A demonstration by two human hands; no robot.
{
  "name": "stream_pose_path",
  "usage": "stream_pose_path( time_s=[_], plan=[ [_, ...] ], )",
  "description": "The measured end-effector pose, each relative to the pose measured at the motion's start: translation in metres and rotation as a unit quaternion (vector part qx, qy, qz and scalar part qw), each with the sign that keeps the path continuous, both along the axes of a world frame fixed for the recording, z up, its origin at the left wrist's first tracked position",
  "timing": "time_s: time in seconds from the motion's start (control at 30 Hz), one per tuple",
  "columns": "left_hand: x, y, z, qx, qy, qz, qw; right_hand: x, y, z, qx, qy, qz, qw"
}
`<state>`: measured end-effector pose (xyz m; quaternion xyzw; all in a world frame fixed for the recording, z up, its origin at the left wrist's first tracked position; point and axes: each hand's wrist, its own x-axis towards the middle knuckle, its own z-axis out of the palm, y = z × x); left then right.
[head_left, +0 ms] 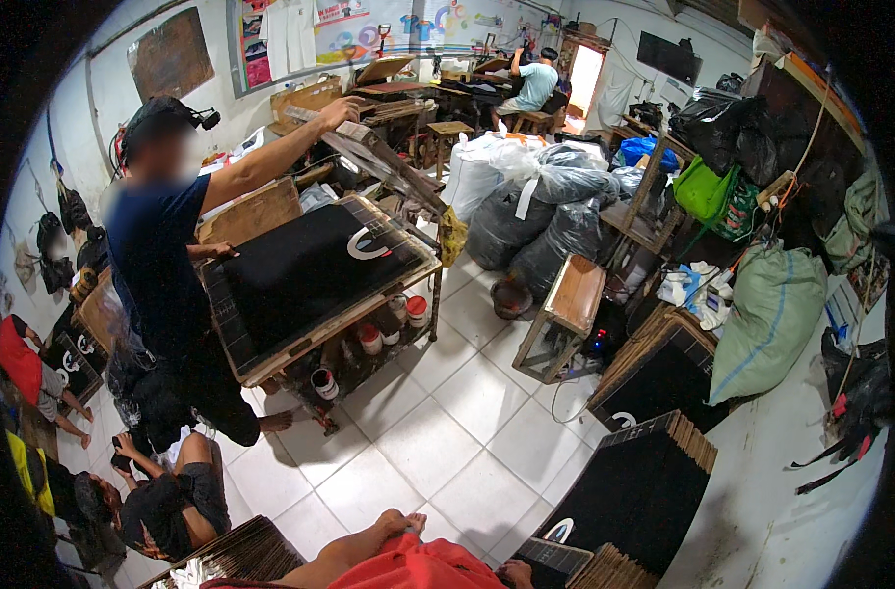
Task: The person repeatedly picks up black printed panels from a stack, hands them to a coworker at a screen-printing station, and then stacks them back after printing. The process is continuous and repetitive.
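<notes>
Red cloth (418,567) covers my lap at the lower edge. My left forearm comes in there, and my left hand (396,520) lies at the front of the red cloth, fingers loosely out and no object visible in it. Only a little of my right hand (515,572) shows, low beside a stack of boards (601,567); its fingers are mostly hidden. Just right of it, a larger stack of thin boards with a black fabric panel (624,486) on its face leans in a fan. A white print (559,531) is on the black fabric by my right hand.
A standing person (163,236) reaches over a table (342,365) with a black printed panel. Another person (173,501) sits low at left. More boards (246,552) stand at my left. Black bags (541,226), a wooden case (565,314) and a green sack (769,319) line the right.
</notes>
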<state>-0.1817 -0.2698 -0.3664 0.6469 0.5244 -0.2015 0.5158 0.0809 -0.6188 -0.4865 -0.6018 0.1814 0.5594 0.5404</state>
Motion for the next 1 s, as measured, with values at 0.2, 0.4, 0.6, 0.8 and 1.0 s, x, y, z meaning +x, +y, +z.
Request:
stream_pose_path(
  time_s=[0.2, 0.4, 0.6, 0.8, 1.0],
  plan=[
    [-0.013, 0.008, -0.049, 0.008, 0.021, -0.045, 0.999, -0.016, 0.022, 0.042, -0.159, -0.189, 0.123, 0.961],
    [-0.028, 0.01, -0.088, 0.034, -0.022, -0.134, 0.99, -0.027, 0.031, 0.057, -0.149, -0.17, 0.09, 0.97],
    [-0.036, 0.031, -0.089, 0.019, -0.003, -0.142, 0.99, -0.051, 0.039, 0.042, -0.105, -0.162, 0.07, 0.979],
    [-0.049, 0.053, -0.059, 0.065, 0.031, -0.171, 0.983, -0.073, 0.045, 0.035, -0.056, -0.131, 0.031, 0.989],
    [-0.059, 0.077, -0.037, 0.057, 0.021, -0.095, 0.994, -0.072, 0.052, 0.04, -0.074, -0.332, 0.276, 0.899]
  ],
)
